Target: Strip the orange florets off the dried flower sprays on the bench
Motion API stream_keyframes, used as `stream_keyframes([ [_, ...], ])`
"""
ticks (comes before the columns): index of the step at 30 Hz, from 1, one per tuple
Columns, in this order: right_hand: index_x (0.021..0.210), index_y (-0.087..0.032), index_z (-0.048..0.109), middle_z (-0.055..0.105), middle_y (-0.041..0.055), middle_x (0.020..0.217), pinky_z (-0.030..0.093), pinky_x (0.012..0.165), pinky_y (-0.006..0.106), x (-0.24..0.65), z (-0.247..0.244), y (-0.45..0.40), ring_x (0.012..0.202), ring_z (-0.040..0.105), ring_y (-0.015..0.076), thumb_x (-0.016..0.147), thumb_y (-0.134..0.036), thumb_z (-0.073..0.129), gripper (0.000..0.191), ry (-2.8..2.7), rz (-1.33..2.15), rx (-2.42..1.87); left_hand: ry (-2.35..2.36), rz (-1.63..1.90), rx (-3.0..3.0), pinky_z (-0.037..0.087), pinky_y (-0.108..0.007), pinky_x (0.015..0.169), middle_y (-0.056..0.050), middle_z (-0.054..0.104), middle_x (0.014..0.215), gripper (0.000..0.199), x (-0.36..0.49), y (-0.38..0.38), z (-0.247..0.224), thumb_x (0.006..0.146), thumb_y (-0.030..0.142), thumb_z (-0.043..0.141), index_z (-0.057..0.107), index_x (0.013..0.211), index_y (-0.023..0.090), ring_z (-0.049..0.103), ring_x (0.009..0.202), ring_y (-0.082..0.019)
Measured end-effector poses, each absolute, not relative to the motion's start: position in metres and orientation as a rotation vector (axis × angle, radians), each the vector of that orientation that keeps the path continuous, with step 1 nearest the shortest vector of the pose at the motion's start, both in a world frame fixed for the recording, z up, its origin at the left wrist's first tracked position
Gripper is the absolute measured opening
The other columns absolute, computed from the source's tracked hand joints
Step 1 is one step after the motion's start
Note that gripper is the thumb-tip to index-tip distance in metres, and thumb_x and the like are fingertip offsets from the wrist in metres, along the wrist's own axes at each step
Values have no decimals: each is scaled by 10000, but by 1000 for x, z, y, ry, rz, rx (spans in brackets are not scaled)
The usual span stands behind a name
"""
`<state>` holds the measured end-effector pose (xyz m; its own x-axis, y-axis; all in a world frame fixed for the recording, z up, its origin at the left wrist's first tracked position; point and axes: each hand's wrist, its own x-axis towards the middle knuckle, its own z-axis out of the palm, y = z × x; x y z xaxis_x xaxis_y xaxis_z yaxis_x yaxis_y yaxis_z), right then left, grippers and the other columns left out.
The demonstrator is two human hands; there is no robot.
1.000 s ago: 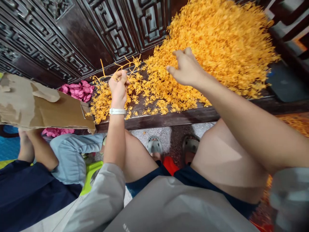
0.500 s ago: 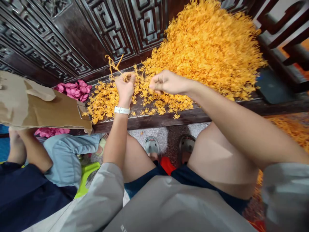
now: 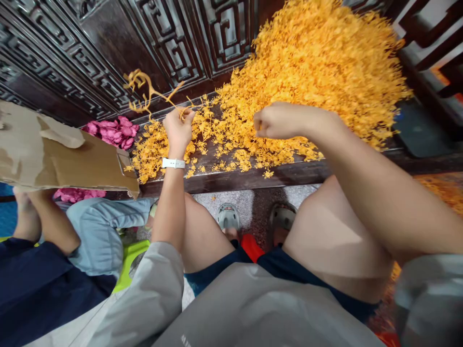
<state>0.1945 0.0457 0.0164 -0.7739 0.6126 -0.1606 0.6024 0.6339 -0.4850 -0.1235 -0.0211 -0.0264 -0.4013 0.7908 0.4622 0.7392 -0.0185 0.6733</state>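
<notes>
My left hand point(image 3: 178, 129), with a white band on the wrist, pinches a branching orange plastic strand point(image 3: 148, 91) that sticks up and to the left. Below and around it lie loose small orange pieces point(image 3: 154, 149) on the dark wooden ledge point(image 3: 217, 180). My right hand point(image 3: 277, 120) has its fingers curled in, over the lower left side of a large heap of orange pieces point(image 3: 325, 67). Whatever may be between those right fingers is too small or hidden to make out.
A cardboard box point(image 3: 83, 164) stands at the left, with pink pieces point(image 3: 117, 132) behind it. Another person's forearms point(image 3: 54, 217) and light blue trousers point(image 3: 97, 231) are at the lower left. A carved dark wooden panel point(image 3: 115, 53) rises behind the ledge. A dark flat object point(image 3: 421, 127) lies right of the heap.
My right hand has moved right, away from my left, to the heap. My left hand has shifted slightly left, and the strand in it now spreads out farther to the left.
</notes>
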Motion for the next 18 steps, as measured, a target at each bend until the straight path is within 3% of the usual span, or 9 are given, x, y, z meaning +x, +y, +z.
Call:
stream_keyframes([
  [3,896,-145,753,732,54,823,528,790,356,183,13,26,788,674,191,949,-186,740,68,-3209,1353,-907,2245,1285,1853,571,-411,934,-79,783,933,23,-119,-23,-26,920,204,735,733,897,205,720,892,-231],
  [5,854,-143,727,734,68,804,549,749,355,170,6,3,766,689,200,963,-229,747,140,-3339,1789,-885,2263,1221,1904,561,-408,937,-88,793,959,36,-116,-26,-24,941,216,717,740,916,205,727,918,-242],
  [7,791,-144,677,717,84,752,570,728,393,156,-4,-20,727,688,223,971,-247,738,216,-3469,2000,-940,2274,1188,1928,553,-407,942,-93,800,982,57,-113,-29,-23,961,227,699,744,932,207,730,935,-247],
  [12,753,-141,637,699,98,767,566,746,429,135,-29,-36,750,680,252,976,-321,738,304,-3725,1740,-1062,2297,1165,1958,538,-412,912,-98,816,1000,77,-106,-32,-20,963,220,690,762,941,206,723,896,-249],
  [18,1027,-120,714,719,111,969,483,690,365,137,-39,3,747,624,213,1029,-418,650,305,-3499,1251,-1092,2270,1183,1934,539,-390,911,-86,819,1010,81,-104,-35,-21,965,247,685,759,937,229,724,902,-238],
])
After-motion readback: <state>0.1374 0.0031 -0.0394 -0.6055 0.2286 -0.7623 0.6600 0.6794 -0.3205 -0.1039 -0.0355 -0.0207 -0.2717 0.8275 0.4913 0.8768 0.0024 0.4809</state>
